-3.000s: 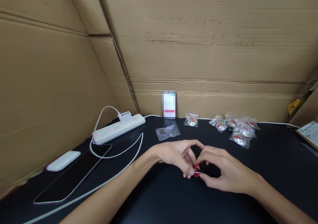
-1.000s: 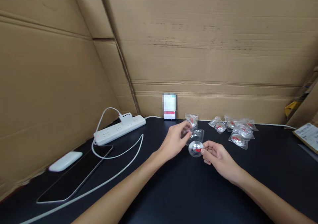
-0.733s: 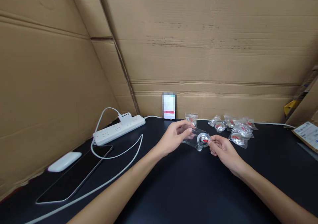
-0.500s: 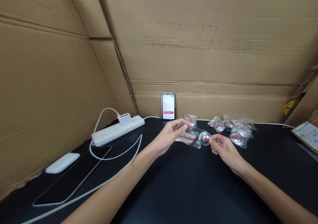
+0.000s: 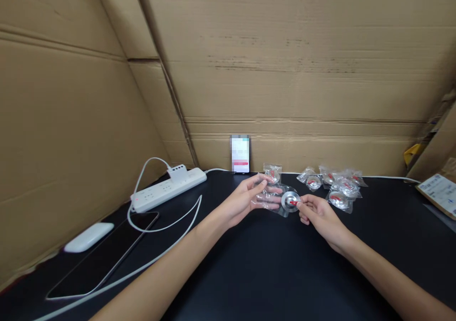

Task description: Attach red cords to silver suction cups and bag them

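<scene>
My left hand (image 5: pixel 245 198) holds a clear plastic bag (image 5: pixel 283 211), its thumb pressing the film over spread fingers that show through it. Close by on the right, my right hand (image 5: pixel 315 212) pinches a red tab or cord on a round silvery metal disc (image 5: pixel 289 200). The disc lies against the bag's right end; whether it is inside or in front of the film I cannot tell. Just behind my left fingertips a bagged disc (image 5: pixel 273 175) of the same sort rests on the black table (image 5: pixel 270 273).
Several bagged discs (image 5: pixel 344 188) lie in a heap at the back right. A lit phone (image 5: pixel 240 154) leans on the cardboard wall (image 5: pixel 263 88). To the left are a white power strip (image 5: pixel 169 190), a white cable, a white case (image 5: pixel 89 237) and a dark tablet (image 5: pixel 103 259).
Earlier both hands worked together on the disc near the front. My left hand has since picked up the loose bag from the table, and my right hand has brought the disc to it.
</scene>
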`<state>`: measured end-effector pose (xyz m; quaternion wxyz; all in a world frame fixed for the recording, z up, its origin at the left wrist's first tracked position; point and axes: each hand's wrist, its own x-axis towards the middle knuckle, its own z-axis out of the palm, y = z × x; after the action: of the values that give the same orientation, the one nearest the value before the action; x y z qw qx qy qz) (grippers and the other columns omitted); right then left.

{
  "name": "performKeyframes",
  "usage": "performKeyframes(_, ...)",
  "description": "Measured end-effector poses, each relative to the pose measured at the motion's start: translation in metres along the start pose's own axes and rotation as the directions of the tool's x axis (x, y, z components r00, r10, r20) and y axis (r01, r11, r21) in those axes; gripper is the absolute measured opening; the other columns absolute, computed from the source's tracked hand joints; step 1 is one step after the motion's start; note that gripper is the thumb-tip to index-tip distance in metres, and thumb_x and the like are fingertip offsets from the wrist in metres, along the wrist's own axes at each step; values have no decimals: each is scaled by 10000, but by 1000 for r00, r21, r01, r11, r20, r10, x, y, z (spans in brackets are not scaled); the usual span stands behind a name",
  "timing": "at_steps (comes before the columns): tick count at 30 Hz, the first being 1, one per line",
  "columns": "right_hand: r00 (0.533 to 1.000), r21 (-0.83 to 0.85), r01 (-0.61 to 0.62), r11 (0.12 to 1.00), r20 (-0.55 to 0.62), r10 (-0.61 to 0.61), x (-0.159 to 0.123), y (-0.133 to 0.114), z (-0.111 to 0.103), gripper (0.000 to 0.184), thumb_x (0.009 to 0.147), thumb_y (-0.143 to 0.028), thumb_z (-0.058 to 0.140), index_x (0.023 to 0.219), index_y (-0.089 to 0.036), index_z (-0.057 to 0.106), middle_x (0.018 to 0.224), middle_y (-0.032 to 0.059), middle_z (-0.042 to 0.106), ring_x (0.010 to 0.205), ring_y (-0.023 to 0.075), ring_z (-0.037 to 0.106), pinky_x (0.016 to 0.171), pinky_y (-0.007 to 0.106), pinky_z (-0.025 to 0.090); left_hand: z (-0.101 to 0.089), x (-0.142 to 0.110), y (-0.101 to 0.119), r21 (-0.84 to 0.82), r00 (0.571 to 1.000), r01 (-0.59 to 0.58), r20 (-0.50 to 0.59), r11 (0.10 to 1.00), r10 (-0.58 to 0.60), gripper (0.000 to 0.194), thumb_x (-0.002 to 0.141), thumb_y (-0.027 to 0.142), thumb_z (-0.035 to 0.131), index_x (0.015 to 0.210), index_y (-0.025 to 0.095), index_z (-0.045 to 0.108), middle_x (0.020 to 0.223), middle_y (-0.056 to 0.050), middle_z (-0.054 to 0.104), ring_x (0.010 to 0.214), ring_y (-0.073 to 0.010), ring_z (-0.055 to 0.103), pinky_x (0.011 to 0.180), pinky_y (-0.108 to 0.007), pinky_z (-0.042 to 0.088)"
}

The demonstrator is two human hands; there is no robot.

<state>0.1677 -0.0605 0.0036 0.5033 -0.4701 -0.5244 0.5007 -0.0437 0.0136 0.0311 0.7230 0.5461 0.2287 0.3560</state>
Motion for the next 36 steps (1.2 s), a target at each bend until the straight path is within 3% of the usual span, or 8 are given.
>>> performKeyframes(10, 1000, -33, 14, 999, 25, -13, -2, -5, 0, 424, 778, -579, 667, 799, -168, 566, 603, -54, 421, 557, 98, 373, 557, 259, 309, 7, -1, -7, -69, 999, 31, 33, 997, -29, 270, 871, 332, 663, 1072, 163, 600, 1030, -112, 667, 872, -254, 697, 884, -552, 521)
performKeyframes(16, 999, -73, 24, 997, 32, -22, -2, -4, 1, 411, 769, -576, 675, 798, -175, 590, 647, -32, 467, 581, 111, 405, 560, 260, 322, 21, -3, -19, -41, 1000, 5, 6, 999, -4, 303, 824, 307, 717, 1082, 161, 657, 1091, -120, 662, 1005, -256, 650, 879, -444, 538)
performKeyframes(22, 997, -117, 79, 990, 13, -78, -1, -1, -1, 364, 775, -539, 677, 777, -189, 578, 699, -8, 525, 637, 138, 467, 608, 272, 369, 38, -7, -29, -108, 1000, -1, 9, 994, 2, 349, 810, 261, 737, 1134, 158, 662, 1181, -142, 654, 1123, -281, 611, 990, -459, 472)
performKeyframes(29, 993, -164, 116, 980, 30, -113, -3, 0, 3, 215, 779, -385, 695, 773, -185, 618, 604, -52, 365, 577, 117, 339, 573, 267, 325, 45, -7, -39, -204, 999, 33, 22, 978, -30, 427, 781, 253, 769, 1177, 135, 661, 1145, -163, 679, 1119, -291, 624, 1033, -462, 434)
performKeyframes(36, 989, -232, 122, 965, -56, -138, -6, -5, 6, 179, 706, -358, 707, 718, -180, 709, 537, -77, 217, 525, 96, 195, 513, 267, 230, 53, -10, -43, -281, 997, 70, 3, 957, -72, 451, 765, 219, 782, 1190, 129, 662, 1161, -169, 682, 1132, -282, 624, 1056, -416, 413)
